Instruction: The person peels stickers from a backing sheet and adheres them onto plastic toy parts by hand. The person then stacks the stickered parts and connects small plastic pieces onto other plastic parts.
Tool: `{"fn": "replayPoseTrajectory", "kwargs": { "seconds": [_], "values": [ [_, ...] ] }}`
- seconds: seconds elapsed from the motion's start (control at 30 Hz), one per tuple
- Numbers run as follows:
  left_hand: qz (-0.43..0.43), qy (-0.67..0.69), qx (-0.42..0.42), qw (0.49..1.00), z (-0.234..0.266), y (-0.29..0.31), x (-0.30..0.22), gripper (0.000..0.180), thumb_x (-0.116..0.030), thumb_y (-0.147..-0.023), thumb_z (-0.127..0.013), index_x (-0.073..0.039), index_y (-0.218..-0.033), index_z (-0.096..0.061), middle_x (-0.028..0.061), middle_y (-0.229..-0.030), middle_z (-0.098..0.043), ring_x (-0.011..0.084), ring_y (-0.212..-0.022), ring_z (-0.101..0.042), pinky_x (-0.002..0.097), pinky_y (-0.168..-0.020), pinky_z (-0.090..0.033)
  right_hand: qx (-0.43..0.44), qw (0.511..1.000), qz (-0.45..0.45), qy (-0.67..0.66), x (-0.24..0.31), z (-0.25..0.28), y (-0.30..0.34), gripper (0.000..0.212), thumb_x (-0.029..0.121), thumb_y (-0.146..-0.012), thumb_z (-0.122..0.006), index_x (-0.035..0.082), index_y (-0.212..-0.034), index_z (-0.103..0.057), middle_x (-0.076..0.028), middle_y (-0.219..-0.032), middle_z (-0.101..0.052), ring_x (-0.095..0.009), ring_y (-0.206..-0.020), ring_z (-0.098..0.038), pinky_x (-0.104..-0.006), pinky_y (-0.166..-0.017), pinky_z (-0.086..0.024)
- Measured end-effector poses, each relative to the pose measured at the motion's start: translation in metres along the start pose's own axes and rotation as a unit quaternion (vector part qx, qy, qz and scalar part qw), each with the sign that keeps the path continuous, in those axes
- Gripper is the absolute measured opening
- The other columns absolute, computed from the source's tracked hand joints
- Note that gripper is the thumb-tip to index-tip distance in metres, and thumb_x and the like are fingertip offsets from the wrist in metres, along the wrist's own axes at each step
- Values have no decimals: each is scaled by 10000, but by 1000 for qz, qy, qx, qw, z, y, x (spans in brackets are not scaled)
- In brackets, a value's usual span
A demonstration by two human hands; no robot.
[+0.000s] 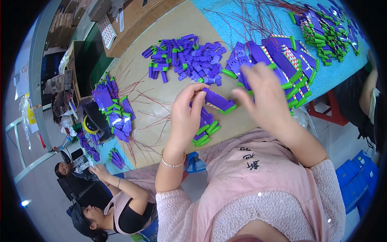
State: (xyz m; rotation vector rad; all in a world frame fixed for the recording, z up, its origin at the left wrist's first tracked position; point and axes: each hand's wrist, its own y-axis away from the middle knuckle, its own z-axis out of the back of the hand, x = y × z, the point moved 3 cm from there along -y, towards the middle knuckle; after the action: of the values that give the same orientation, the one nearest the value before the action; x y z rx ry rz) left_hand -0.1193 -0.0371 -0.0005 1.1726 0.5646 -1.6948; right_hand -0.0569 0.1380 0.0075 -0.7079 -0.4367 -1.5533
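My left hand (187, 113) is closed on a purple plastic piece with a green end (217, 101), thumb and fingers pinching its left end. A red-and-white striped edge shows on this piece. Just below it, near the table's front edge, lies a small stack of similar purple pieces with green ends (205, 131). To the right, my right hand (264, 94) is blurred by motion, thumb spread from the fingers, with nothing visible between them. It hovers over the left side of a large pile of purple and green pieces (296, 64), several with striped strips.
Small loose purple parts (201, 60) lie mid-table. Another purple-green bundle (113, 107) with thin red wires sits at the left. A further pile (322, 32) is at the far right on blue sheeting. A co-worker (125, 205) sits at the left; blue crates (356, 177) stand at right.
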Motion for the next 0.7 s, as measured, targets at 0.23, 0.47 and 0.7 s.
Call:
{"fn": "replayPoseTrajectory", "kwargs": {
  "seconds": [0.23, 0.47, 0.7],
  "values": [
    [-42, -126, 80, 988, 15, 7, 28, 141, -33, -815, -559, 6, -946, -597, 148, -871, -611, 286, -791, -583, 331, -707, -456, -27, 981, -39, 188, -17, 3, -14, 428, 63, -647, -711, -14, -1015, -508, -136, -933, -498, -309, -852, -490, -395, -739, -382],
    [-24, -204, -201, 958, 64, -30, 38, 114, -97, -802, -594, 10, -833, -570, 132, -767, -570, 259, -697, -549, 339, -658, -438, -60, 997, 46, -20, 1, -2, -1, 291, 53, -769, -615, 19, -1023, -477, -113, -764, -560, -227, -720, -571, -373, -653, -431],
    [58, -263, -86, 959, 55, -18, 29, 99, -81, -807, -594, -1, -827, -539, 101, -815, -555, 173, -690, -562, 289, -621, -432, 200, 747, -208, -599, 6, -27, 19, 160, 149, -933, -438, 7, -1007, -441, -71, -759, -561, -137, -599, -576, -247, -511, -471]
  ]
}}
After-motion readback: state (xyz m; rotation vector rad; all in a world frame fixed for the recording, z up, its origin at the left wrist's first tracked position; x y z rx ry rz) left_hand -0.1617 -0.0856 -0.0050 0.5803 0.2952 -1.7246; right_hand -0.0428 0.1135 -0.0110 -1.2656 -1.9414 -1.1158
